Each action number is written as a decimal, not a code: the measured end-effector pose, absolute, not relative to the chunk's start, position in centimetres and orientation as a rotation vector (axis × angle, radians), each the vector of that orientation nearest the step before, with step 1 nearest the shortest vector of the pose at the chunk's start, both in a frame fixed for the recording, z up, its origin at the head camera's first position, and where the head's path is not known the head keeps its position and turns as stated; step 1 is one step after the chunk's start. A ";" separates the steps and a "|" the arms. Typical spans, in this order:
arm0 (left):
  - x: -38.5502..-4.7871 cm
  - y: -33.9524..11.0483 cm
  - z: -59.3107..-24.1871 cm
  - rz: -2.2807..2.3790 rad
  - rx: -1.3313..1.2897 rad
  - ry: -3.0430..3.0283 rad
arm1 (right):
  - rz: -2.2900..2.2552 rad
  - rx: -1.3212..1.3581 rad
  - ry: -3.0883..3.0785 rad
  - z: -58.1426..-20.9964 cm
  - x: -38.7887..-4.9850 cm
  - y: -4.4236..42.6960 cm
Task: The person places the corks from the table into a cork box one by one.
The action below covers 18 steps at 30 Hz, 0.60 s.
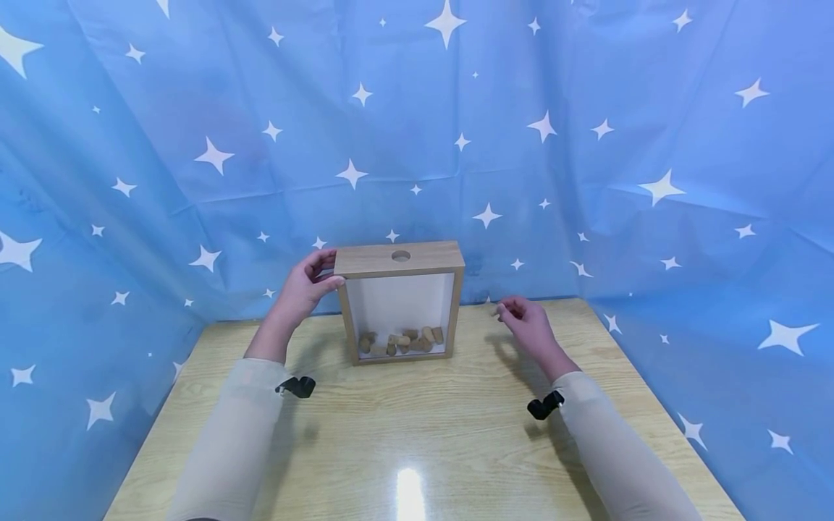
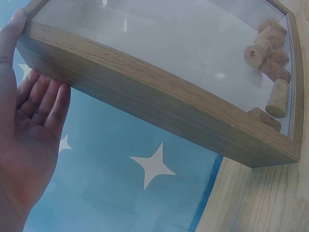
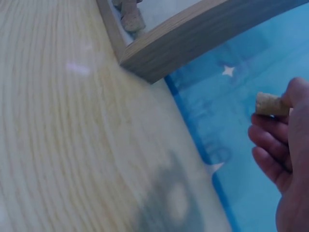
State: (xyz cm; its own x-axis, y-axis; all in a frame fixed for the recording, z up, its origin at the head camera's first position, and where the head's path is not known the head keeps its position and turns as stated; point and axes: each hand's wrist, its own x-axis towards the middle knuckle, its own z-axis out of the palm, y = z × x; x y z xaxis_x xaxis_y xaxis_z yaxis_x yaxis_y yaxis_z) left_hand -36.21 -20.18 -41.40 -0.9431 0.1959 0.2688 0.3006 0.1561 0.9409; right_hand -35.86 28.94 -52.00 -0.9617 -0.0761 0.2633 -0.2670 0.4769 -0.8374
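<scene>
A wooden shadow box (image 1: 400, 262) with a clear front and a round hole in its top stands upright on the table. Several wine corks (image 1: 417, 339) lie along its bottom behind the pane; the left wrist view shows those corks (image 2: 277, 98) closer. My left hand (image 1: 305, 287) grips the box's upper left corner, thumb on the front edge and fingers round the back. To the right of the box, my right hand (image 1: 526, 324) is raised over the table. It pinches one cork (image 3: 270, 104) between thumb and fingers, apart from the box.
The pale wood-grain table (image 1: 391, 420) reaches back to a blue curtain (image 1: 404, 130) with white stars, which also hangs along both sides. Black wrist-camera mounts (image 1: 300, 386) sit at both cuffs.
</scene>
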 end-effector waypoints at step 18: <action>-36.3 -20.3 -41.6 -1.899 -0.506 -2.331 | 1.547 0.371 -2.371 -47.0 -35.5 27.4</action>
State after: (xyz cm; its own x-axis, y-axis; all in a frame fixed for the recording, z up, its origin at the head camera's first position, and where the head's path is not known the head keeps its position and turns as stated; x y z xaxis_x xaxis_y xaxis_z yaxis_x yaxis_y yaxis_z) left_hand -36.33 -20.28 -41.60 -0.9408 0.1957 0.2769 0.3107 0.1707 0.9351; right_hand -35.54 27.42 -47.03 -0.9264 -0.0584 0.3720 -0.3640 0.3917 -0.8450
